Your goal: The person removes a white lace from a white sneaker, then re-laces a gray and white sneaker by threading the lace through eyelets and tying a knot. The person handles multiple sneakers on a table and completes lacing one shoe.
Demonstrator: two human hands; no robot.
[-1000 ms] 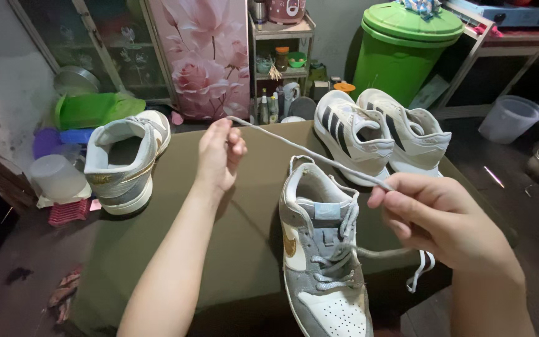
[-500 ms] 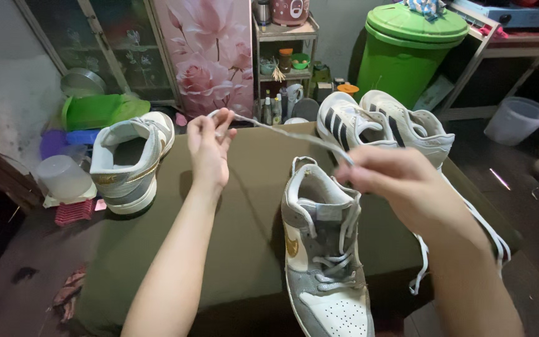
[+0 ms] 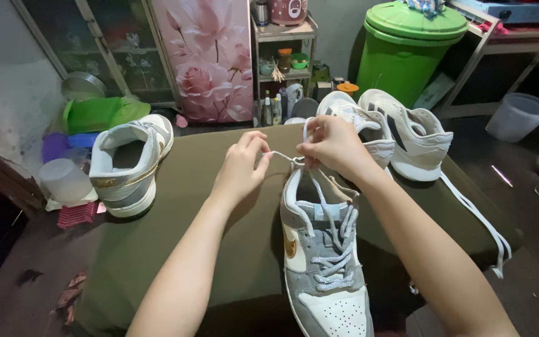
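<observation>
— What is being held by the hands?

— A grey shoelace (image 3: 282, 156) is being pinched by both. The left hand (image 3: 242, 167) is being kept closed on one end of it, thumb against forefinger, while the right hand (image 3: 330, 146) is being kept clamped on the lace just above the collar of the grey-and-white sneaker (image 3: 322, 249).

— And where is that sneaker being kept?

— It is being rested upright on the olive-green cloth-covered table (image 3: 219, 206), toe towards the wearer of the camera, with the lace being threaded through its upper eyelets.

— What else is being shown nearby?

— Its matching sneaker (image 3: 129, 163) is being stood at the table's left edge, well apart. A pair of white striped sneakers (image 3: 407, 134) is being kept at the far right corner, just behind the right hand, with a white lace (image 3: 478, 218) being left trailing off the table edge. A green lidded bin (image 3: 410, 43) is being kept behind them.
</observation>
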